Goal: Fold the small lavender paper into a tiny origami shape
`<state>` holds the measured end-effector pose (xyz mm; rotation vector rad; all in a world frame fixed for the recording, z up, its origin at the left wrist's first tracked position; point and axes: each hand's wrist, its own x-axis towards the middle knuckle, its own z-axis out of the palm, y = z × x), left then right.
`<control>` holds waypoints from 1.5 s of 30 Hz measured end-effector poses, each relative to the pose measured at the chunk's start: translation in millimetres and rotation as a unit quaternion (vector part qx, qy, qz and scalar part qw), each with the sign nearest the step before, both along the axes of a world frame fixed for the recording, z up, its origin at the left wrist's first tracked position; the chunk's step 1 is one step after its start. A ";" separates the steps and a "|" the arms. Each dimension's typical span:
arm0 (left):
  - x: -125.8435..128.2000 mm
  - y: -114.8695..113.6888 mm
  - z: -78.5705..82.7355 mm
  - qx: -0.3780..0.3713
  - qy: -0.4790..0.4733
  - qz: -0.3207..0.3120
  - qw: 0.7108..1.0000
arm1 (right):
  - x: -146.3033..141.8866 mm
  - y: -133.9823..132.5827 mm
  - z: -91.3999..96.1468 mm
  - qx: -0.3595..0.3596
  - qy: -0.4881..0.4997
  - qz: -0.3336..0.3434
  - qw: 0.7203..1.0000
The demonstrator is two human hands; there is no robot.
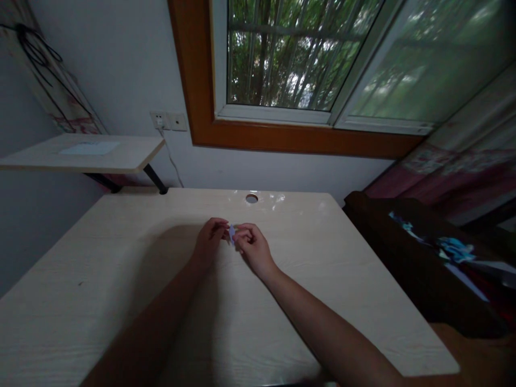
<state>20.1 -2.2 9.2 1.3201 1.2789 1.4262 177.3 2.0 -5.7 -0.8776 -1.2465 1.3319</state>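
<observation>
A small piece of pale lilac, folded-looking paper [231,234] is held up between my two hands over the desk. My left hand [210,238] has its fingers closed at the paper's left side. From the right, my right hand [253,246] pinches the same piece between thumb and fingers. Parts of the paper are hidden behind the fingertips, and its exact shape is too small to make out. Both forearms reach in from the bottom of the view across the light wood desk [306,236].
A raised shelf [141,145] on black legs stands at the back left with a pale sheet [91,148] on it. A cable hole [252,198] is near the desk's back edge. Right of the desk, a dark brown piece of furniture [387,252] bears bluish crumpled items [455,249].
</observation>
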 end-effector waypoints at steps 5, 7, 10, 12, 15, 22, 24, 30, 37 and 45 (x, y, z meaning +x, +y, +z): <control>0.2 -7.0 -1.5 0.017 -0.015 -0.027 0.999 | 1.1 -1.6 -0.1 -0.004 -0.006 -0.022 1.000; 0.4 -7.7 -2.6 0.014 -0.014 -0.027 0.999 | 1.3 -1.1 -1.4 -0.006 0.002 -0.038 0.999; 1.2 -6.4 -5.5 0.005 0.007 -0.033 0.999 | 1.2 -0.6 -3.5 -0.009 0.006 -0.048 0.999; 2.1 -5.7 -6.7 0.005 0.030 -0.036 0.999 | 1.5 -1.0 -4.3 -0.009 -0.003 -0.043 0.999; 3.2 -5.8 -6.3 0.014 0.057 -0.038 0.998 | 2.7 -2.0 -4.5 -0.013 -0.019 -0.033 0.999; 1.4 -4.1 -8.0 0.007 0.090 -0.014 0.996 | 4.8 -2.7 -4.6 -0.012 -0.028 -0.023 0.999; 0.6 -3.1 -9.3 0.008 0.094 -0.013 0.995 | 4.8 -2.6 -3.4 -0.008 -0.030 -0.019 0.999; 0.7 -1.5 -10.4 0.013 0.108 -0.018 0.994 | 5.1 -2.5 1.1 0.014 -0.037 -0.034 0.999; 1.1 -1.1 -9.0 0.008 0.095 -0.045 0.994 | 6.9 -0.7 -2.3 0.015 -0.046 -0.048 0.998; 0.0 0.1 -10.1 -0.007 0.056 -0.054 0.997 | 8.3 1.7 -5.9 -0.002 -0.021 -0.039 0.999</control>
